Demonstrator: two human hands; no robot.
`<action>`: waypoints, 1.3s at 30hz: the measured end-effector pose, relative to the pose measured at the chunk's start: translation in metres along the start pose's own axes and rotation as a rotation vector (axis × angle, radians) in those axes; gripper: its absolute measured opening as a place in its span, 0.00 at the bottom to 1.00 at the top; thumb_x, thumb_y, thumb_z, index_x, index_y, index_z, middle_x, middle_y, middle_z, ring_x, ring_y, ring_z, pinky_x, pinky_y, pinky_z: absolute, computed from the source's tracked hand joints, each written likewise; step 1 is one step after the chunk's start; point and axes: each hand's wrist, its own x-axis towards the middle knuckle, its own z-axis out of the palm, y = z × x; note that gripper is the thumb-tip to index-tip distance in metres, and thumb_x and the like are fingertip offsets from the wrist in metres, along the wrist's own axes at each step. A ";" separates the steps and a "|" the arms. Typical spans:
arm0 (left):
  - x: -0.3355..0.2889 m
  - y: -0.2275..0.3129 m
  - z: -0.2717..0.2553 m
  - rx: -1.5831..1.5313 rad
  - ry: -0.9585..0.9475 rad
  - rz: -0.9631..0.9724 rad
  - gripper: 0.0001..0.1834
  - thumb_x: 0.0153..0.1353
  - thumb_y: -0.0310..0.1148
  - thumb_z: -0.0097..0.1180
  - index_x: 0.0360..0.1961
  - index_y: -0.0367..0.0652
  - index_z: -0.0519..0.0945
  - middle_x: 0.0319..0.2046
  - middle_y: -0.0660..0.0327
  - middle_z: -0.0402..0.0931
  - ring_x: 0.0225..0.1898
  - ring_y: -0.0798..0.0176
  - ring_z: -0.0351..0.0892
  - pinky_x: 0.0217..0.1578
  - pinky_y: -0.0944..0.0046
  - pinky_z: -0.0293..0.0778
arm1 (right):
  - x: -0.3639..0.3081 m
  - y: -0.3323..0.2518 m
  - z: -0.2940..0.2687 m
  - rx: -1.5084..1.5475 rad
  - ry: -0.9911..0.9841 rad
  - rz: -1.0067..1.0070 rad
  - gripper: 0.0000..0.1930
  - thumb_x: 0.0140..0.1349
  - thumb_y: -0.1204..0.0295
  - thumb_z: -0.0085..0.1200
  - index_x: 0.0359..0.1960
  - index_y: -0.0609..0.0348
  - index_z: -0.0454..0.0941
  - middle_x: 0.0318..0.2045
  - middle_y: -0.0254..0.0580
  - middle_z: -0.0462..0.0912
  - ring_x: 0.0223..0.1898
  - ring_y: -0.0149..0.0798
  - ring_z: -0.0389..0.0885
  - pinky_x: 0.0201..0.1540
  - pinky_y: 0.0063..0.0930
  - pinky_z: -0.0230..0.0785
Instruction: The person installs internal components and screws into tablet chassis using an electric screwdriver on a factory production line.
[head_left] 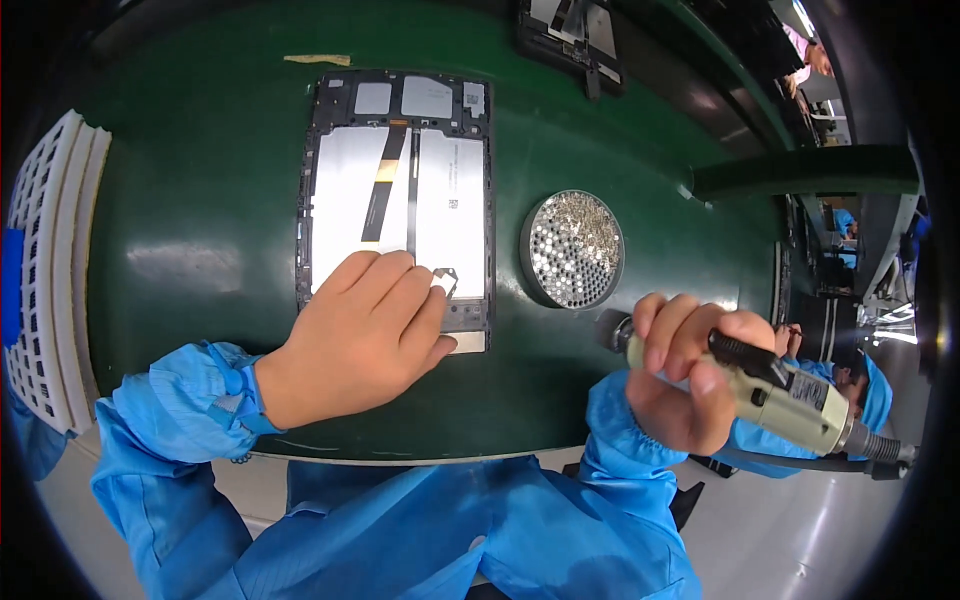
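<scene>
A tablet (440,215), its back cover off, lies on the green mat with its silvery inside facing up. Dark and golden flex cables run down its middle. Over its lower end rests my left hand (365,325), fingers curled and pressed together; what they hold, if anything, is hidden. A small dark-edged metal piece (446,281) shows beside those fingers. My right hand (690,365) is wrapped around a pale electric screwdriver (795,405), held off the mat with its dark tip pointing left. Between the screwdriver tip and the tablet's right side stands a round dish of screws (574,250).
Stacked white foam trays (60,270) stand at the left edge. Another opened device (575,40) lies at the far side. A yellowish strip (318,60) is behind the tablet. A dark green bar (805,172) crosses the right side. Other people sit farther right.
</scene>
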 end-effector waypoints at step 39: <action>-0.024 0.038 0.005 0.228 -0.232 0.212 0.10 0.50 0.29 0.57 0.30 0.33 0.83 0.41 0.45 0.78 0.23 0.66 0.69 0.22 0.70 0.62 | -0.007 0.005 0.020 0.022 -0.023 0.122 0.18 0.54 0.72 0.56 0.46 0.58 0.67 0.16 0.37 0.70 0.19 0.35 0.71 0.30 0.36 0.65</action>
